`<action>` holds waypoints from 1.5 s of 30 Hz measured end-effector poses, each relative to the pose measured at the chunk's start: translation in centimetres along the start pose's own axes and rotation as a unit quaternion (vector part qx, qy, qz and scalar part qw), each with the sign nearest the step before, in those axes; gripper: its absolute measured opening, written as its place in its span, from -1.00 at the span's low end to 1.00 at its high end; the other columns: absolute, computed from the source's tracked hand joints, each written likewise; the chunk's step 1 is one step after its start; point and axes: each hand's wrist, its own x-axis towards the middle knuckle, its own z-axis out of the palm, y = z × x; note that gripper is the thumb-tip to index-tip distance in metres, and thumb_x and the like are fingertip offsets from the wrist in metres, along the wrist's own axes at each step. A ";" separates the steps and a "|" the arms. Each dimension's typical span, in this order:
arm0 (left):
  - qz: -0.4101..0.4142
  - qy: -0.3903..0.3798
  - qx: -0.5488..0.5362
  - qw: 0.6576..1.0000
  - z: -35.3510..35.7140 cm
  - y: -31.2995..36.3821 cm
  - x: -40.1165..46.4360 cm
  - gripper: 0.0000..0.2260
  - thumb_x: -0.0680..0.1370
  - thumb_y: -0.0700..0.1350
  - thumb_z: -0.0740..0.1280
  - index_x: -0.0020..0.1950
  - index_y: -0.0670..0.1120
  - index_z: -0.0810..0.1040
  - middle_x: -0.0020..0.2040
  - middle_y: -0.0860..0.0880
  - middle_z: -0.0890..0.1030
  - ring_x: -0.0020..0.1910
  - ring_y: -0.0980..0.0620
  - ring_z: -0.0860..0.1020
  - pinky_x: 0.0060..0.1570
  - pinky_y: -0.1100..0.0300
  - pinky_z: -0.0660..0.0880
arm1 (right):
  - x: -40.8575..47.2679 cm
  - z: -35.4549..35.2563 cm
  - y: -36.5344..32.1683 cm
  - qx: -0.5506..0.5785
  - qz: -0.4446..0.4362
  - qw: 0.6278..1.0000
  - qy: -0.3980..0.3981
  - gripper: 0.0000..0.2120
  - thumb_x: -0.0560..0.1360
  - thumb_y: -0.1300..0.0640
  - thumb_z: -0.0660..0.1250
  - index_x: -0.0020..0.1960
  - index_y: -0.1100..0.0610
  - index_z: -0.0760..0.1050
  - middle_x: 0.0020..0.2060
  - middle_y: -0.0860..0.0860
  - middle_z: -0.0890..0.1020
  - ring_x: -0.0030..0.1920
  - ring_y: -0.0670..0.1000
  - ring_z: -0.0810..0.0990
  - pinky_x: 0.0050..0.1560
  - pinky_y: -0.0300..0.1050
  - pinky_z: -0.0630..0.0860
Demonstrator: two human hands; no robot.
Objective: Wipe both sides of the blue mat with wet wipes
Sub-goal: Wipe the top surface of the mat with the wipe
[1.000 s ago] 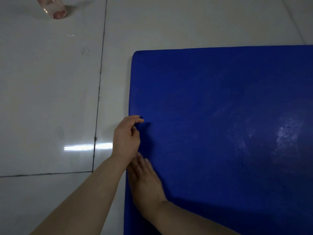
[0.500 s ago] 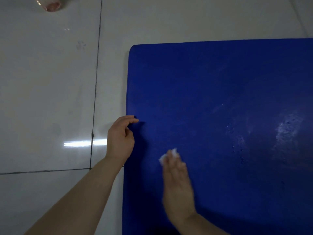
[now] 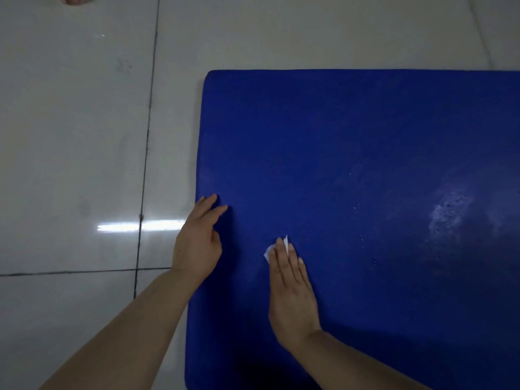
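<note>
Both bare forearms reach forward from the lower edge of the view, the left arm angling in from the lower left, the right from the lower right. The left hand [image 3: 197, 243] lies with fingers extended and slightly spread, thumb tucked toward the palm. The right hand [image 3: 291, 291] lies flat, palm down, fingers straight and close together, fingertips [image 3: 281, 244] pointing ahead.

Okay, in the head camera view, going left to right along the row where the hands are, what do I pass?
Bright light streak on the floor tiles → left hand at the blue mat's left edge → wet wipe under the right hand → shiny wet patch on the mat.
</note>
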 end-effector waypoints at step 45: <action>-0.308 0.060 -0.305 0.899 -3.7 -0.1 -1.9 -0.77 0.58 -0.41 0.16 0.06 -0.21 0.57 -0.03 -0.12 0.62 -0.11 -0.05 0.59 -0.09 0.16 0.57 | -1.4 3.1 -10.9 -0.005 -0.312 0.945 -0.100 -0.44 0.60 0.20 0.08 0.51 0.32 -0.06 0.52 0.21 -0.04 0.52 0.14 -0.07 0.50 0.05 0.01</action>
